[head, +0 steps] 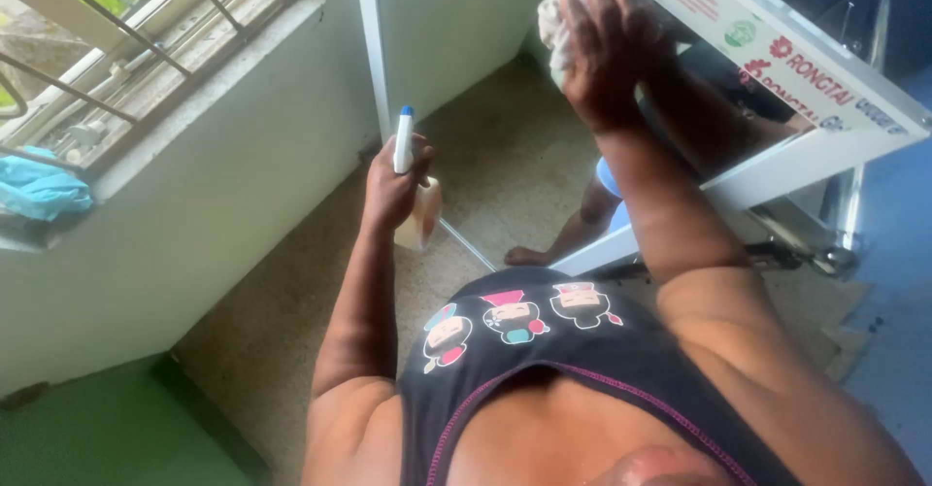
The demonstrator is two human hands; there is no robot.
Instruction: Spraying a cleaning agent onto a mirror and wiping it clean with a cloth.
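My left hand [388, 193] grips a spray bottle [404, 141] with a white nozzle and a blue tip. Its pale amber body hangs below my fingers. My right hand [607, 54] is raised higher and presses a whitish cloth [555, 30] against a white-framed mirror [777, 161]. The mirror leans at an angle and reflects my forearm and legs. My dark sleeveless top with cartoon figures [515, 321] fills the lower middle of the view.
A barred window [126, 49] sits at the upper left, with a blue cloth [39, 190] on its sill. Below lie a white wall, beige carpet [282, 301] and a green surface [97, 437]. Metal parts [815, 253] show at the right.
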